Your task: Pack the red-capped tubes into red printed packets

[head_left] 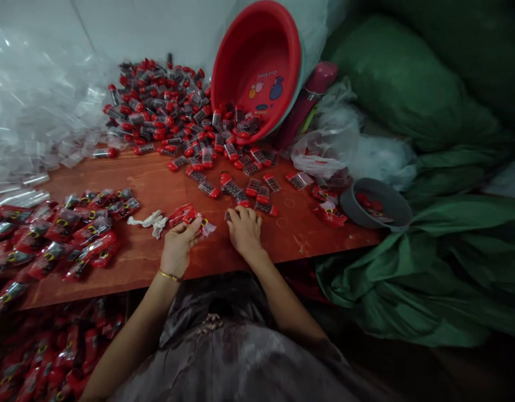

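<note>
My left hand (pixel 179 248), with a gold bracelet at the wrist, pinches a printed red plastic packet (pixel 184 215) just above the orange-red table. My right hand (pixel 246 230) is curled close by to the right. From under its fingertips pokes the dark, clear-walled end of a small capsule-like tube (pixel 228 215); its remainder is hidden by the hand. Just beyond the right hand lie several loose red-capped clear tubes (pixel 230 185) with dark beads inside. To the left of the packet rests a crumpled white tissue (pixel 151 222).
Filled red packets (pixel 90 231) cover the table's left side, and more packets (pixel 60 357) lie below it. A tipped red basin (pixel 257 56) stands behind by a heap of tubes (pixel 157 106). At right are a grey bowl (pixel 352 204), plastic bags (pixel 337 151) and green sacks (pixel 450 251).
</note>
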The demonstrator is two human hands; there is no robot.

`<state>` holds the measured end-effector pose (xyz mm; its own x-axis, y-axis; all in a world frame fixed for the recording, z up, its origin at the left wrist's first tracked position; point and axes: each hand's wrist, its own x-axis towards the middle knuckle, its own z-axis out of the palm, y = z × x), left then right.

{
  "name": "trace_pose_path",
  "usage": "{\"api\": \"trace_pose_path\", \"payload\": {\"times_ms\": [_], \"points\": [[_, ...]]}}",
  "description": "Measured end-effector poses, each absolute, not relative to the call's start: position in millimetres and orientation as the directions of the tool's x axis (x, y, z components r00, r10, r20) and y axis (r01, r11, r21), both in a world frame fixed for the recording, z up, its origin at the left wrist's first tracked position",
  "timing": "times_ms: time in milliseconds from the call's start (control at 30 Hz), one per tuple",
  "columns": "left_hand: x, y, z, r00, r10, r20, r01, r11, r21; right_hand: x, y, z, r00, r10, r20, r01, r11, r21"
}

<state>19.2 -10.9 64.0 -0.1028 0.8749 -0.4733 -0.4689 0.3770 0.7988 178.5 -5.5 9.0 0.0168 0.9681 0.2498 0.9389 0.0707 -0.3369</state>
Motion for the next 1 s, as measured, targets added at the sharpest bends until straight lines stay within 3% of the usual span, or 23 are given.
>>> {"api": "trace_pose_path", "payload": {"times_ms": [100,167,267,333,467,700,933,1000], "points": [[18.0,-12.3,64.0,-0.07,0.847,-0.526,-0.495,0.428,0.756,201.9,-22.4,-3.7,-0.179,0.943,0.279,0.918,0.262,-0.299],[17.1,-13.8,62.9,-0.066,0.839,-0.54,-0.503,0.439,0.744,216.6,-35.0,-6.8,-0.167,0.925,0.341,0.915,0.274,-0.295],[16.7,-15.2,60.0,-0.079,0.837,-0.541,-0.504,0.435,0.746,225.1,-47.9,-1.8,0.003,0.921,0.39,0.929,0.142,-0.342],[17.3,-15.7,58.4,-0.091,0.835,-0.543,-0.504,0.432,0.748,217.3,-51.6,4.1,0.095,0.936,0.338,0.934,0.033,-0.355],[18.2,-18.3,58.5,-0.1,0.84,-0.533,-0.489,0.425,0.762,185.8,-51.0,9.0,0.155,0.966,0.205,0.967,-0.105,-0.234],[13.6,-22.5,61.5,-0.076,0.822,-0.564,-0.47,0.469,0.748,176.3,-35.5,15.2,0.169,0.976,0.138,0.983,-0.157,-0.096],[16.3,-26.2,63.3,-0.034,0.816,-0.577,-0.497,0.487,0.718,178.3,-8.4,21.3,0.246,0.963,0.111,0.968,-0.237,-0.084],[14.7,-26.5,64.1,-0.002,0.812,-0.584,-0.498,0.505,0.704,183.5,-9.6,21.4,0.247,0.965,0.088,0.959,-0.23,-0.163]]}}
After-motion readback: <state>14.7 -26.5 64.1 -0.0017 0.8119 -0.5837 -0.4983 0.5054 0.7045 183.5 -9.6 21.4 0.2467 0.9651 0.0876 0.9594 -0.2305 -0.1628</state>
